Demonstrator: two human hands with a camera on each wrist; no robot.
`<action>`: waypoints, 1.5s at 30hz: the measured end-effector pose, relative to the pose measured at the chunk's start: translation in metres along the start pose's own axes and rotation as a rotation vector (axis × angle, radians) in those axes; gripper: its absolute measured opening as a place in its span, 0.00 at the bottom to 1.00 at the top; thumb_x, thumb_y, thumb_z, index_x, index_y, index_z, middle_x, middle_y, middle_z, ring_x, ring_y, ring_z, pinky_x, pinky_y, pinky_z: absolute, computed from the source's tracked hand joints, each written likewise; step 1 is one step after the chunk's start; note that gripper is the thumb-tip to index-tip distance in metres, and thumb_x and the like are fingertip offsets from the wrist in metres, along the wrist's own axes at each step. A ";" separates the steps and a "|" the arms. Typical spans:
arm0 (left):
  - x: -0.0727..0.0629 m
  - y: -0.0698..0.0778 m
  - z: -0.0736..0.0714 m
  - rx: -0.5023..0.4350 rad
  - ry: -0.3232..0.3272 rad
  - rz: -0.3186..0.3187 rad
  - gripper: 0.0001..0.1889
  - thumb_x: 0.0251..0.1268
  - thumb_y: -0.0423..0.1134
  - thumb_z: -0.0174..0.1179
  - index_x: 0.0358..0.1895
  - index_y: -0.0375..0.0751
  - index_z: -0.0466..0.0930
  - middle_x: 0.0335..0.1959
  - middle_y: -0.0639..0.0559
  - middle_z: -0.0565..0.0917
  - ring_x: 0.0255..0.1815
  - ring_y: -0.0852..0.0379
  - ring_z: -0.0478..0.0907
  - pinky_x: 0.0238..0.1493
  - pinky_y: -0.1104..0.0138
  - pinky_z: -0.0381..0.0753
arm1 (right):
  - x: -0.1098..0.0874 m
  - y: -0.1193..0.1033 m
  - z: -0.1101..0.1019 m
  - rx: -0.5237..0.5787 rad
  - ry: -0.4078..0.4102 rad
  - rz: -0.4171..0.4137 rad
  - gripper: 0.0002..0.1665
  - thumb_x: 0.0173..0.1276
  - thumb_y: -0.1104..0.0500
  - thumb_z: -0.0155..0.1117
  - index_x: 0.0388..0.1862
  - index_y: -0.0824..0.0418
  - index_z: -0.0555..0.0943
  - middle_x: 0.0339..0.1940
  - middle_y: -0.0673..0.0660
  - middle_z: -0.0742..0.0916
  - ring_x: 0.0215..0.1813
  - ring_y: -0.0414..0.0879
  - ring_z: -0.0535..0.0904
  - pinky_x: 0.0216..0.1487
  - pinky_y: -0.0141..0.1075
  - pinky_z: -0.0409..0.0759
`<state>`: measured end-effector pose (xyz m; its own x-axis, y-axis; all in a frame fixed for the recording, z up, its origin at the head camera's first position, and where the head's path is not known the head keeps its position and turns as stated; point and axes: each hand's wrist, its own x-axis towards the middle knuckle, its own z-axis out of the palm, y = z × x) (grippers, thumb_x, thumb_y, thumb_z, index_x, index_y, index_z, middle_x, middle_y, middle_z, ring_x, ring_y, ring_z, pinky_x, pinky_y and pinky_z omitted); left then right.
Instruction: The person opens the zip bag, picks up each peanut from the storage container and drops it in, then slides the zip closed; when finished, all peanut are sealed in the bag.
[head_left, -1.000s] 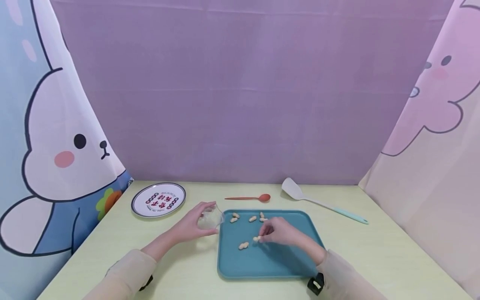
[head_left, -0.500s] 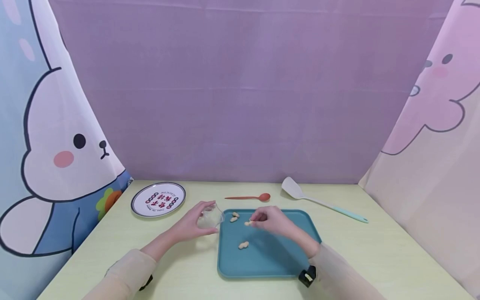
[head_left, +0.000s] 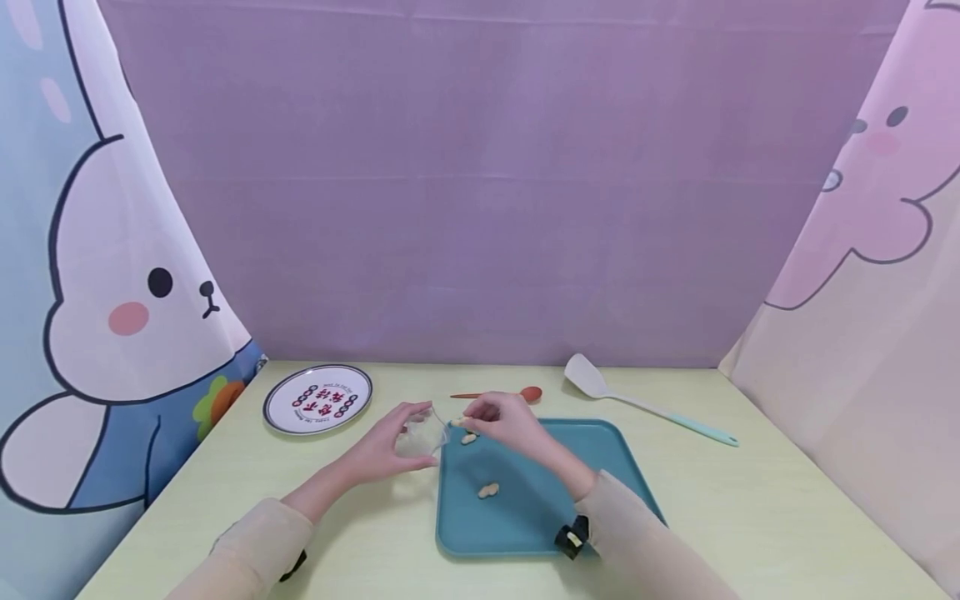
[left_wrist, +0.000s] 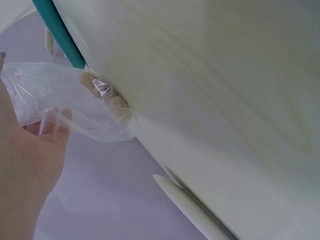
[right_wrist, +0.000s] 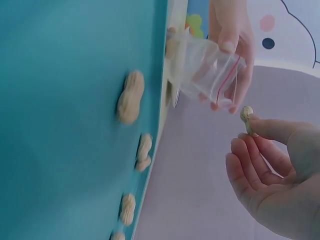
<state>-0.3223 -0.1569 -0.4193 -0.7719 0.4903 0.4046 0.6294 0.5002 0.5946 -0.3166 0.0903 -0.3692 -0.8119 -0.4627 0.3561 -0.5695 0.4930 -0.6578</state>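
- Position of the pale, ridged, unshelled peanut: off the tray, just outside the bag mouth. Its transfer appears nearly complete; insertion is not yet done.
- Right hand: thumb and fingertips pinched together on this peanut.
- Clear, soft plastic zip bag with a red seal line: raised beside the tray's left edge, mouth facing the right hand. Loaded peanuts lie at its bottom; their exact count cannot be told through the plastic.
- Left hand: thumb and fingers curled around the bag from opposite sides, keeping the mouth spread.
- Blue-green, rectangular tray with rounded corners: further loose peanuts lie on it. The right wrist view shows at least four, one cut off by the frame edge. Judged status: part done, with these left to bag.
- Sealing: not done; the mouth is open.
- Pale yellow worktop: a white, dark-rimmed round plate, a red spoon and a white spatula with a mint-green handle end lie apart, unused.
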 end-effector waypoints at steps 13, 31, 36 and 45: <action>0.004 0.002 0.004 -0.004 0.005 0.033 0.43 0.50 0.54 0.69 0.67 0.42 0.62 0.60 0.49 0.73 0.60 0.51 0.71 0.55 0.56 0.77 | 0.011 -0.010 0.024 0.014 -0.038 -0.025 0.11 0.62 0.58 0.66 0.40 0.63 0.84 0.31 0.53 0.86 0.30 0.38 0.79 0.31 0.26 0.79; 0.002 0.001 0.004 0.007 0.010 0.025 0.44 0.49 0.56 0.69 0.67 0.39 0.61 0.59 0.47 0.74 0.60 0.50 0.72 0.56 0.56 0.77 | 0.002 -0.004 0.014 -0.007 -0.019 0.023 0.10 0.61 0.58 0.67 0.40 0.61 0.84 0.34 0.52 0.87 0.33 0.39 0.80 0.34 0.27 0.80; 0.002 0.001 0.001 0.013 0.012 0.012 0.45 0.48 0.56 0.69 0.68 0.39 0.61 0.60 0.47 0.74 0.60 0.49 0.72 0.56 0.56 0.77 | -0.003 -0.001 0.006 0.001 -0.008 0.015 0.09 0.61 0.58 0.67 0.40 0.60 0.84 0.34 0.52 0.87 0.33 0.38 0.81 0.35 0.27 0.80; 0.001 -0.001 -0.001 0.015 0.011 0.008 0.45 0.48 0.56 0.69 0.68 0.38 0.61 0.60 0.46 0.74 0.60 0.48 0.72 0.56 0.55 0.77 | -0.021 0.002 -0.003 0.020 -0.055 0.059 0.09 0.63 0.60 0.65 0.40 0.62 0.83 0.34 0.54 0.87 0.33 0.40 0.81 0.34 0.27 0.79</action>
<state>-0.3239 -0.1575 -0.4194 -0.7680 0.4865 0.4165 0.6365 0.5070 0.5813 -0.3017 0.1034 -0.3760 -0.8351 -0.4738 0.2797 -0.5180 0.5059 -0.6897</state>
